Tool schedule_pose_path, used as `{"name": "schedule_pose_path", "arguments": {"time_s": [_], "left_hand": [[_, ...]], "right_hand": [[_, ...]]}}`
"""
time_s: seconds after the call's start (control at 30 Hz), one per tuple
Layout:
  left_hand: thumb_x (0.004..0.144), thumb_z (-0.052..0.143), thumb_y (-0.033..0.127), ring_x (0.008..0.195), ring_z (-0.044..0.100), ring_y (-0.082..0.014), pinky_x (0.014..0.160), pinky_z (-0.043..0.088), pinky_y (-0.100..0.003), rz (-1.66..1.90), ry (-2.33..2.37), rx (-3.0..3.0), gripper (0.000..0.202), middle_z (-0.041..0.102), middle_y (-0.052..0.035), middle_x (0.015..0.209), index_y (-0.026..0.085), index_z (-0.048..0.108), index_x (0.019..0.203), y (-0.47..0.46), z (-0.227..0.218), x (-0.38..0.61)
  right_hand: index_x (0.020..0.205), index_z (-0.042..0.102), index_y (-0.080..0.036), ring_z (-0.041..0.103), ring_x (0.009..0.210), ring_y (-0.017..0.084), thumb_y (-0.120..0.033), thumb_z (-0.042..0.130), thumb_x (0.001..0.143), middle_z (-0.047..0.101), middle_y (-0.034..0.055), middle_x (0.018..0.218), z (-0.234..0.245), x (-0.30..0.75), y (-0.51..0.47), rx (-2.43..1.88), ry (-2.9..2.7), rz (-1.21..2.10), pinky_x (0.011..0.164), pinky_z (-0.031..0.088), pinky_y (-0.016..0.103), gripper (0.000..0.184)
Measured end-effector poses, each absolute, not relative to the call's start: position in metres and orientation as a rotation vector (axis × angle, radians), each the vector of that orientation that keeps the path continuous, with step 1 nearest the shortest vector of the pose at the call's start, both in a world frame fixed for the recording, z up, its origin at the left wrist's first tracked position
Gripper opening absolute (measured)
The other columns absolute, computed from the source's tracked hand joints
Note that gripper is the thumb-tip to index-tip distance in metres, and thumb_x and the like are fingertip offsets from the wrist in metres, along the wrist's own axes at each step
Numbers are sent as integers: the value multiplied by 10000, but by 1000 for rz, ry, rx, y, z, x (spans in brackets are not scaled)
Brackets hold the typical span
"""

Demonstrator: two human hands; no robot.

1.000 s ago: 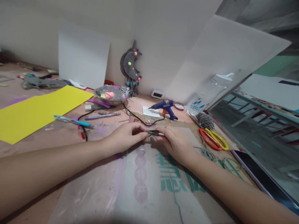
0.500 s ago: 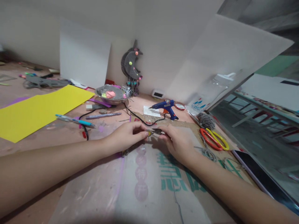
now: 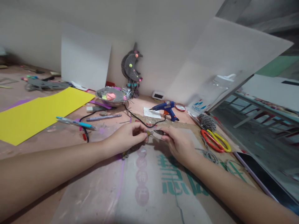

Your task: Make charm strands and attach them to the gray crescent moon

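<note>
My left hand (image 3: pixel 127 137) is closed, its thumb and index finger pinching a small yellowish piece (image 3: pixel 148 133). Below that hand a dark, beaded-looking strand (image 3: pixel 125 155) shows, partly hidden. My right hand (image 3: pixel 178 143) grips the right end of a small grey loop-shaped piece (image 3: pixel 157 134), which looks like a clasp; its exact kind is too small to tell. The loop's left end meets the yellowish piece between both hands. Both hands are just above a cardboard sheet (image 3: pixel 154 193) with green and pink print, under clear plastic.
Behind the hands lie a blue glue gun (image 3: pixel 167 109) with its black cord and a silver bowl (image 3: pixel 112 95). At right are scissors (image 3: pixel 213 141), grey yarn (image 3: pixel 207 122) and a phone (image 3: pixel 263 177). Yellow paper (image 3: pixel 42 113) and pens (image 3: pixel 76 123) lie left. A grey moon ornament (image 3: pixel 132 67) leans on the wall.
The grey piece between the hands has turned, so its loop now shows more openly. Both hands stay nearly in place; the view has shifted slightly.
</note>
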State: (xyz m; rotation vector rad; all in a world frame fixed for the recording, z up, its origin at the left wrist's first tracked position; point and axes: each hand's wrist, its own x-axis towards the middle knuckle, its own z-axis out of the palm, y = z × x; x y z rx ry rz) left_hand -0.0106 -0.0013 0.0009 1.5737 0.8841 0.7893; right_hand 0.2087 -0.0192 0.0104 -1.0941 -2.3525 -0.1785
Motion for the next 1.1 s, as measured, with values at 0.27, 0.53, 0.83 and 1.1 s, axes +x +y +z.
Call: {"name": "schedule_pose_path", "arguments": {"time_s": [0.27, 0.53, 0.83, 1.1], "left_hand": [[826, 521, 315, 681, 587, -129, 581, 430, -222, 792, 882, 1526, 163, 638, -35, 756, 155, 548, 810, -1, 5, -11], [817, 542, 341, 643, 571, -120, 578, 418, -223, 776, 879, 1549, 186, 635, -19, 739, 157, 561, 801, 0, 6, -12], [825, 557, 353, 679, 578, -130, 615, 424, -239, 809, 860, 1534, 204, 644, -28, 745, 151, 563, 798, 2, 0, -13], [828, 564, 357, 690, 584, -129, 631, 433, -234, 822, 843, 1554, 213, 650, -27, 747, 151, 564, 775, 2, -1, -13]], "right_hand": [[1094, 587, -155, 644, 791, 211, -375, 375, 957, 679, 92, 863, 9, 210, -19, -1102, -2374, -181, 682, 495, 317, 335], [1099, 576, -172, 611, 727, 185, -379, 395, 953, 659, 73, 833, 9, 210, -20, -1062, -2417, -219, 647, 476, 293, 311], [1050, 598, -134, 584, 670, 177, -346, 396, 956, 652, 73, 779, 10, 205, -21, -996, -2492, -391, 597, 445, 276, 308], [1016, 630, -124, 568, 637, 173, -345, 390, 958, 621, 61, 712, 11, 205, -20, -1042, -2506, -420, 573, 434, 267, 332]]}}
